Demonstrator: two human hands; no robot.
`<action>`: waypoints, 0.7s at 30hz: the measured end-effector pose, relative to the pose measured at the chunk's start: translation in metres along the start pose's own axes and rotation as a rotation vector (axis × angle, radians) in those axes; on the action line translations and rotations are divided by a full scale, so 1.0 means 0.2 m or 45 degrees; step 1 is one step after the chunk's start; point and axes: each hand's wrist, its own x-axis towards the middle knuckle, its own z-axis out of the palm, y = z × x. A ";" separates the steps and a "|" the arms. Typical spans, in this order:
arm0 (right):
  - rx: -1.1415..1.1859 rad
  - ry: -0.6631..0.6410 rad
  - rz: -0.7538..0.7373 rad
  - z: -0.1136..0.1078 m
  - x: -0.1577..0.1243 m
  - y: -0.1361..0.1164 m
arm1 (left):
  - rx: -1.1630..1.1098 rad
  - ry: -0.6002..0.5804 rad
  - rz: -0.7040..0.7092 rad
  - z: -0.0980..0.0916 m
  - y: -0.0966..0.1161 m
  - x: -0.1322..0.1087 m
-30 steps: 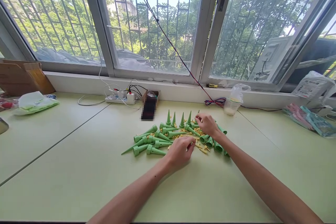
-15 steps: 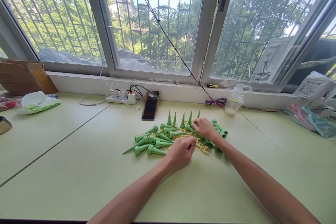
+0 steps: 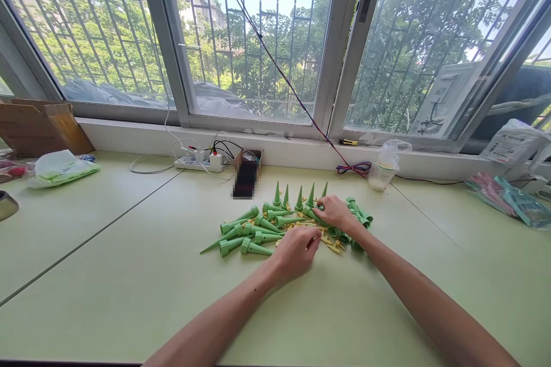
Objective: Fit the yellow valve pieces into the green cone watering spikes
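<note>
Green plastic watering spikes point(image 3: 267, 237) with ribbed caps lie in a loose pile on the table, mixed with small yellow plastic pieces point(image 3: 334, 249). Behind them several spikes stand upright in a row, such as the green spike point(image 3: 299, 199). My left hand point(image 3: 297, 248) rests at the pile's front edge with curled fingers; whatever they hold is hidden. At the back of the pile, my right hand point(image 3: 336, 212) has its fingertips pinched together close to a tilted green spike point(image 3: 315, 214). What lies between those fingertips is too small to make out.
Along the sill are a power strip point(image 3: 198, 161), a small box with a blurred front point(image 3: 245, 178), bundled cable point(image 3: 355, 168) and a plastic cup with a bag point(image 3: 381, 175). A cardboard box point(image 3: 38, 126) stands left; plastic-wrapped packets point(image 3: 512, 198) lie right.
</note>
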 end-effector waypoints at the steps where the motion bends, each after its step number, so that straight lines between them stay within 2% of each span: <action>1: 0.009 0.006 0.000 0.00 0.00 0.00 | 0.000 -0.004 0.001 0.00 0.00 0.00; 11: 0.133 0.137 -0.082 0.01 -0.02 0.01 | -0.019 0.010 -0.008 -0.01 0.02 0.00; 17: 0.420 0.338 -0.133 -0.04 -0.09 0.03 | -0.053 0.028 -0.012 -0.01 0.02 0.00; 21: 0.617 0.499 -0.162 -0.10 -0.18 -0.01 | -0.161 0.114 -0.102 -0.01 0.02 0.02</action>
